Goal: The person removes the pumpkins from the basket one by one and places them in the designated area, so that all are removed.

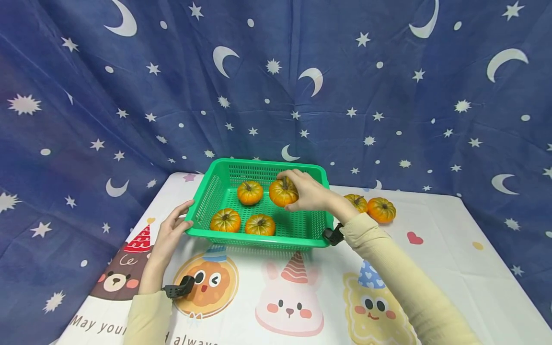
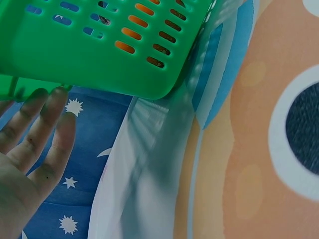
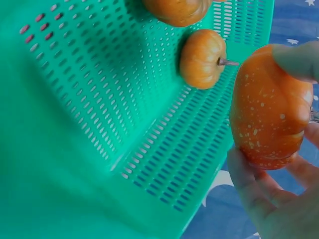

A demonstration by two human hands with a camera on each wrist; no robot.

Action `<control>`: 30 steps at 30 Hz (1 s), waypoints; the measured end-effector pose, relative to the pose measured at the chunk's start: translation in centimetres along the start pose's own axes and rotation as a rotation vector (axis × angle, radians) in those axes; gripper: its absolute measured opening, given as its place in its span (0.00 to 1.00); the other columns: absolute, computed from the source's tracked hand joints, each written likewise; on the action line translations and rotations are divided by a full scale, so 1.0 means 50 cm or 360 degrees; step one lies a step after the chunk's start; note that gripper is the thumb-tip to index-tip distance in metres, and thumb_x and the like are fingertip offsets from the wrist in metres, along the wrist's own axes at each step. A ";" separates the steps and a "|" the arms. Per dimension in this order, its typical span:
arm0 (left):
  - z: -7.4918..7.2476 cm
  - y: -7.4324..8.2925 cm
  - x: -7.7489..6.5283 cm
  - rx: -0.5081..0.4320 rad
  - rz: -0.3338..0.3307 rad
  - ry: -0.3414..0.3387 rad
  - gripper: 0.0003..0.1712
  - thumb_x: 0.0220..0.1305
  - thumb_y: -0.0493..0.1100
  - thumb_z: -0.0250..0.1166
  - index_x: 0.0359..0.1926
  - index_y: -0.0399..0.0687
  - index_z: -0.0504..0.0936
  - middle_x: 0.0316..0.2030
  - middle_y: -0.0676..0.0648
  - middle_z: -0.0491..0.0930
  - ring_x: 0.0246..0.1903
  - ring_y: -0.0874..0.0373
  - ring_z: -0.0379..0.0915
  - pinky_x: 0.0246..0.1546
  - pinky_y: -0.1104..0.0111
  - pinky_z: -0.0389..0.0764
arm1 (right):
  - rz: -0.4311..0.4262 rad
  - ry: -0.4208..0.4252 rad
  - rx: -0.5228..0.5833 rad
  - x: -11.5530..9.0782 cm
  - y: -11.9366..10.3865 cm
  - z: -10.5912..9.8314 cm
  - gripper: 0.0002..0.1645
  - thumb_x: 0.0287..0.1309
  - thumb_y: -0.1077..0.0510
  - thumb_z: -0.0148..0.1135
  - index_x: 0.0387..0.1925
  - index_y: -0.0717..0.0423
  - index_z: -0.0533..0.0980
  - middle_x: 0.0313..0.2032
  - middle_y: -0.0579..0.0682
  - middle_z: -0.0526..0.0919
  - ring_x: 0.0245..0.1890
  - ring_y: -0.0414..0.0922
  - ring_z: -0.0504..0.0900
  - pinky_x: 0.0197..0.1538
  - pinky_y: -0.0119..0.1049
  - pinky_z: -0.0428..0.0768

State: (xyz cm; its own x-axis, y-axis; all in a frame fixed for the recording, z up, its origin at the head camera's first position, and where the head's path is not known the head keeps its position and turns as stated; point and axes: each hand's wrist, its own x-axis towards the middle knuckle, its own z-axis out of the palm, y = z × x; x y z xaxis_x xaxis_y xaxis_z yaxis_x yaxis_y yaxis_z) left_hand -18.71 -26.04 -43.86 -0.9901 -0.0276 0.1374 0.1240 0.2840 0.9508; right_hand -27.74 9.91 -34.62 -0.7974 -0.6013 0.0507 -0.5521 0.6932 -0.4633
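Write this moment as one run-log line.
right hand: holds pumpkin over green basket | left hand: touches basket's left end | in basket: three pumpkins | on table: two pumpkins

A dark blue curtain (image 1: 276, 33) with white moons, stars and dots hangs along the far side and down the left and right. Below it lies a white tablecloth (image 1: 465, 268). Its prints include, from left to right, a brown bear (image 1: 114, 281) in a red hat, a round orange face (image 1: 211, 287), a pale rabbit (image 1: 290, 309) and a yellow face (image 1: 373, 311). Lettering (image 1: 97, 323) runs along the near left. A red heart (image 1: 415, 238) and a yellow dot (image 1: 477, 246) sit to the right, a pink star (image 1: 189, 177) at the far left.
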 end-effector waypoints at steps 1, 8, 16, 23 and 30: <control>0.000 0.000 0.000 0.0002 0.0007 0.0001 0.30 0.66 0.35 0.51 0.70 0.46 0.63 0.49 0.58 0.69 0.45 0.77 0.73 0.43 0.79 0.72 | -0.0005 0.0004 -0.0011 -0.003 -0.001 -0.001 0.46 0.43 0.54 0.74 0.65 0.45 0.63 0.61 0.52 0.68 0.56 0.54 0.69 0.54 0.50 0.74; -0.004 -0.002 -0.002 0.0019 0.0034 0.0007 0.30 0.67 0.34 0.50 0.70 0.46 0.63 0.49 0.58 0.69 0.45 0.76 0.74 0.42 0.79 0.72 | -0.0062 0.0043 -0.0034 -0.027 -0.013 -0.010 0.45 0.43 0.54 0.74 0.64 0.47 0.64 0.60 0.52 0.69 0.55 0.53 0.69 0.54 0.48 0.75; -0.002 -0.002 -0.001 0.0007 0.0032 -0.0013 0.30 0.67 0.35 0.50 0.70 0.46 0.63 0.49 0.57 0.70 0.45 0.75 0.74 0.43 0.79 0.72 | -0.0134 0.0103 -0.0104 -0.065 -0.018 -0.021 0.45 0.43 0.54 0.73 0.64 0.47 0.64 0.60 0.51 0.69 0.55 0.53 0.68 0.55 0.48 0.72; -0.002 -0.001 0.001 0.0023 0.0006 0.0003 0.31 0.67 0.34 0.50 0.70 0.48 0.63 0.49 0.57 0.71 0.46 0.75 0.73 0.45 0.80 0.71 | -0.0134 0.0147 -0.0112 -0.104 -0.012 -0.031 0.45 0.43 0.55 0.73 0.64 0.47 0.63 0.61 0.50 0.68 0.56 0.52 0.67 0.55 0.48 0.72; -0.001 -0.001 0.002 0.0014 -0.0005 -0.0004 0.31 0.67 0.35 0.50 0.71 0.49 0.62 0.50 0.56 0.71 0.46 0.75 0.73 0.45 0.80 0.71 | -0.0049 0.0206 -0.0070 -0.144 0.002 -0.043 0.46 0.43 0.56 0.73 0.65 0.45 0.63 0.62 0.49 0.67 0.57 0.52 0.66 0.53 0.50 0.75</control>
State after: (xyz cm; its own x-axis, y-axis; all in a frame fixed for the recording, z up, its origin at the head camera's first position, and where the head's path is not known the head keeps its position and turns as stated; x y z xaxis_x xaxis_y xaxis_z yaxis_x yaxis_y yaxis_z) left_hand -18.81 -26.10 -43.88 -0.9907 -0.0263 0.1336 0.1202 0.2923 0.9487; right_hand -22.55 15.16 -33.14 -0.8031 -0.5682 0.1790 -0.5846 0.6939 -0.4205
